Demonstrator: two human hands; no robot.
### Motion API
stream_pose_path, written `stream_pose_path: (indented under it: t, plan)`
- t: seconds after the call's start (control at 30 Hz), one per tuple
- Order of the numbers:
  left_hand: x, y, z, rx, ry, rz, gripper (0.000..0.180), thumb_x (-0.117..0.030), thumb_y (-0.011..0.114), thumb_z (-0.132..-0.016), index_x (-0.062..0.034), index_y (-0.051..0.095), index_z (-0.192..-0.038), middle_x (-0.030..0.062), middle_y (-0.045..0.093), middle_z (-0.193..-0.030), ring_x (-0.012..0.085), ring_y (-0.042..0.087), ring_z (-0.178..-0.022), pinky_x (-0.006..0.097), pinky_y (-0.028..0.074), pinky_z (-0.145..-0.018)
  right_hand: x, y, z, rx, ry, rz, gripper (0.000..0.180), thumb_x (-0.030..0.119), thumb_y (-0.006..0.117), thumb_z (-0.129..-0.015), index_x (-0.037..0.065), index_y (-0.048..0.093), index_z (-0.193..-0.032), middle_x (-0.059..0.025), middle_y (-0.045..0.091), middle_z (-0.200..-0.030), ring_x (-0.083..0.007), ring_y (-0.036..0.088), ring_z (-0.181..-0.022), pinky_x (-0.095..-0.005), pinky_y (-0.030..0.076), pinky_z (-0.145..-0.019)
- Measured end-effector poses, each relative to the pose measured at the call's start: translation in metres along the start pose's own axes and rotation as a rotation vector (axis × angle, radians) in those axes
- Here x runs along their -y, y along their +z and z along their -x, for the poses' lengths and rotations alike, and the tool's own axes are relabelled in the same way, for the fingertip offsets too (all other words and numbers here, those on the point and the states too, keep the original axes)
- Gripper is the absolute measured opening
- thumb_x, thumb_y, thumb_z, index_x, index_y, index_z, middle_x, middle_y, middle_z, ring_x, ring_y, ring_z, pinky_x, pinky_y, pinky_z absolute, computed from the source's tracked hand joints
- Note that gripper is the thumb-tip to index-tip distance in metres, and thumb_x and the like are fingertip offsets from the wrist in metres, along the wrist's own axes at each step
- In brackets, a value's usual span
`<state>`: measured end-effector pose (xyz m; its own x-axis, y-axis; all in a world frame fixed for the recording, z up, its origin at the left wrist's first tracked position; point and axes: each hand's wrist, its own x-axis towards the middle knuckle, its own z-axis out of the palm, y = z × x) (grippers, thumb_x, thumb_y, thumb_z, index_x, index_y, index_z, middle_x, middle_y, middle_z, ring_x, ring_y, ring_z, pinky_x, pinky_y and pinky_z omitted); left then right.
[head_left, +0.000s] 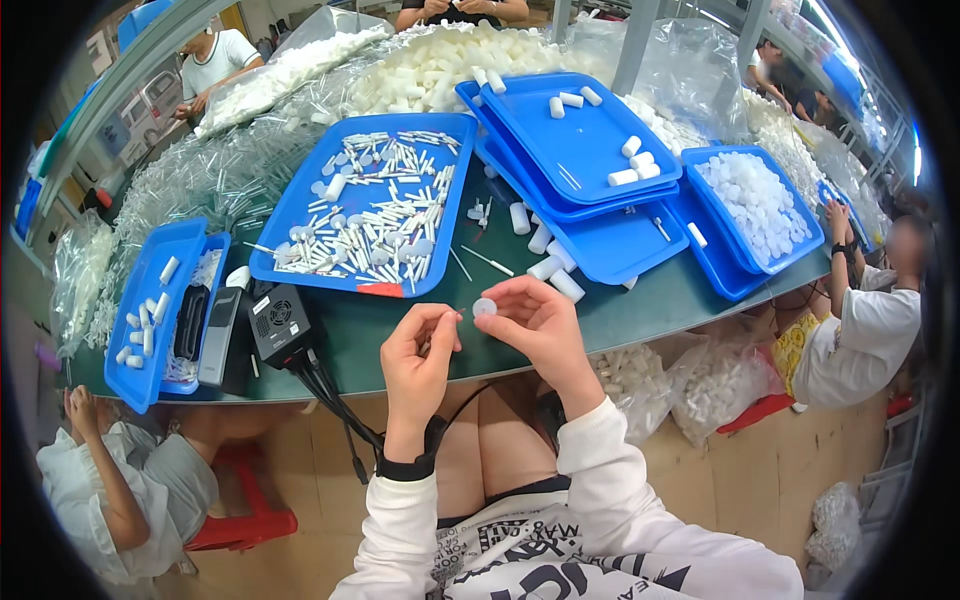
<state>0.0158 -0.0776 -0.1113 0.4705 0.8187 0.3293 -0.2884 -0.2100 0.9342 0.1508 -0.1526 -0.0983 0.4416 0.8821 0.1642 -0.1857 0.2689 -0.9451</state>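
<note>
While both hands hover over the near edge of the green table (640,305), the right hand (540,325) pinches a small round white cap (484,307) between thumb and fingertips, other fingers curled. The left hand (418,358) sits just beside it, fingers bent and pressed together on something thin (too small to tell what). The cap is above the table edge, between the two hands, in front of the big blue tray (300,210) of white sticks and caps.

To the right: stacked blue trays (590,160) holding a few white cylinders, then a blue bin (800,210) full of white round caps. Loose white cylinders (556,272) lie on the table near the stack. To the left: a narrow blue tray (160,310) with a few cylinders, and a black box-shaped device (280,322) with cables running off the edge.

Clear plastic bags (700,385) of white parts sit under the table at right; more clear bags and a heap of white cylinders (440,65) at the far side. Other people sit around the table.
</note>
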Motion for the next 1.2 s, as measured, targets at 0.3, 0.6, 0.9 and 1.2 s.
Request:
stream_pose_path:
  t: [0.3, 0.6, 0.9, 1.2]
  plan:
    - [-0.003, 0.006, 0.001, 0.068, 0.02, -0.189, 0.005, -0.005, 0.058, -0.088, 0.0004, 0.061, -0.088, -0.0032, 0.057, -0.068, 0.0003, 0.041, -0.056, 0.017, 0.03, -0.047, -0.002, -0.005, -0.002, 0.109, -0.025, -0.035, 0.026, 0.002, 0.075, -0.074, 0.001, 0.058, -0.094, -0.0075, 0.064, -0.095, -0.0132, 0.065, -0.086, -0.0255, 0.052, -0.078]
    - [-0.002, 0.003, 0.002, 0.099, 0.055, -0.275, 0.004, -0.005, 0.06, -0.087, -0.0018, 0.062, -0.087, -0.0026, 0.055, -0.064, 0.0007, 0.038, -0.052, 0.019, 0.028, -0.045, -0.003, -0.009, 0.001, 0.163, -0.078, 0.137, 0.028, 0.006, 0.074, -0.077, -0.001, 0.06, -0.1, -0.0062, 0.064, -0.094, -0.0117, 0.063, -0.085, -0.0234, 0.05, -0.076]
    - [-0.005, 0.001, 0.003, 0.126, 0.016, -0.274, 0.006, -0.003, 0.055, -0.088, 0.0009, 0.06, -0.088, 0.0019, 0.061, -0.067, 0.0021, 0.046, -0.056, 0.018, 0.033, -0.049, 0.0, -0.008, 0.003, 0.154, -0.015, 0.053, 0.023, 0.004, 0.068, -0.081, -0.001, 0.06, -0.102, -0.0058, 0.064, -0.097, -0.0108, 0.062, -0.082, -0.0231, 0.049, -0.075]
    - [-0.005, 0.003, 0.002, 0.018, 0.085, -0.186, 0.01, 0.003, 0.056, -0.085, 0.0028, 0.061, -0.093, 0.0084, 0.066, -0.083, 0.0096, 0.057, -0.067, 0.022, 0.043, -0.06, 0.001, -0.007, 0.002, 0.114, -0.084, 0.041, 0.038, 0.001, 0.069, -0.079, -0.001, 0.053, -0.114, -0.0094, 0.063, -0.102, -0.0143, 0.062, -0.092, -0.0263, 0.05, -0.083]
